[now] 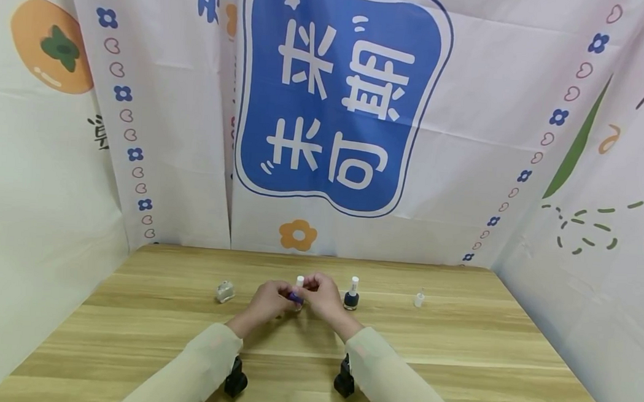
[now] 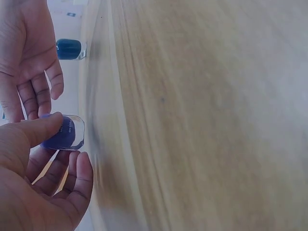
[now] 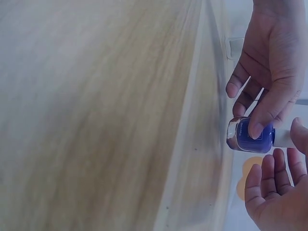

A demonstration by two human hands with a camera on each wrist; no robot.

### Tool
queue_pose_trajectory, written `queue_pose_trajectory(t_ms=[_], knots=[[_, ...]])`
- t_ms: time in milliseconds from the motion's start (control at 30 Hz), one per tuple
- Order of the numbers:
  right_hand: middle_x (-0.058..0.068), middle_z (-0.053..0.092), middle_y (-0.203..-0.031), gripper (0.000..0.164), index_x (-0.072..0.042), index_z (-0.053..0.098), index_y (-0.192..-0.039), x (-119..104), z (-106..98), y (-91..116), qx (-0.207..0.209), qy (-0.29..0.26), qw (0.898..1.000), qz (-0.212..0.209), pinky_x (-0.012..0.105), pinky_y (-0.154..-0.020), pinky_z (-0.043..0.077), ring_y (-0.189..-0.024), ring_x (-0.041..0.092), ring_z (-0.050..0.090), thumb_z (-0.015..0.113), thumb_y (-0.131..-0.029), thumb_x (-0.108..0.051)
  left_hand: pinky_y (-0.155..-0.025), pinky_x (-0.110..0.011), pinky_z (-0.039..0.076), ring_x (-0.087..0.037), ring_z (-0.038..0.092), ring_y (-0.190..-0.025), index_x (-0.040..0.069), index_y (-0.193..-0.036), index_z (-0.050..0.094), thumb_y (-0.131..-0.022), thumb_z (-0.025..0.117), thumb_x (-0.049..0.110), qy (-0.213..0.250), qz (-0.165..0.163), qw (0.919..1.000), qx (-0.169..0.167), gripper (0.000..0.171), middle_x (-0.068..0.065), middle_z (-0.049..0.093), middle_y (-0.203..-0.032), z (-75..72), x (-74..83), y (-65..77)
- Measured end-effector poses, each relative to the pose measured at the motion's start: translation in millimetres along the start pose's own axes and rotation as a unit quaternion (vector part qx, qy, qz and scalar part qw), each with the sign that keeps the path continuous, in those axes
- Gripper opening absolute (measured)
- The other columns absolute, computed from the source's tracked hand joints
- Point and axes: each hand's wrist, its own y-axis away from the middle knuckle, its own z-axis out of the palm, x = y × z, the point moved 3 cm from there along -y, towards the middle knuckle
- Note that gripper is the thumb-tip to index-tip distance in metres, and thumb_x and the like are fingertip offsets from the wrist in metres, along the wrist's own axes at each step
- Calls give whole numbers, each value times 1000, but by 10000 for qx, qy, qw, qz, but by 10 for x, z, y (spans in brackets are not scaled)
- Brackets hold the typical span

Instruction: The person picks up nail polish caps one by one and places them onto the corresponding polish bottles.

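Observation:
A small nail polish bottle with purple polish point(image 3: 260, 137) is held between the two hands above the table. The left hand point(image 1: 271, 299) pinches its glass body, thumb laid on the front, as the right wrist view shows. At the bottle's other end, the right hand point(image 1: 322, 294) holds the white cap point(image 3: 283, 138) between thumb and fingers. The cap's top point(image 1: 300, 279) shows between the hands in the head view. In the left wrist view the left thumb covers part of the purple bottle, and the cap is mostly hidden.
On the wooden table point(image 1: 429, 355), a clear glass bottle point(image 1: 225, 291) sits left of the hands. A dark nail polish bottle point(image 1: 351, 300) with a white cap stands to the right. Farther right is a loose white cap point(image 1: 419, 300), brush pointing up. A printed cloth point(image 1: 469, 142) hangs behind.

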Motion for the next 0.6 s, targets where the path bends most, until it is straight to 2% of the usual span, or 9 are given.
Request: queue_pose_trajectory(t_ms=[600], knots=[[3,61,-86,16,-1,63,-96,53,41,-27,13,17,10000,56,27,-71,50,-81,15,56,72,-89,-13,-57,-28,52,-15,59,-67,3,-87,71,-75,82,5,-115,-103,9999,-27,17,-2,66,-78,7,-63,-28]])
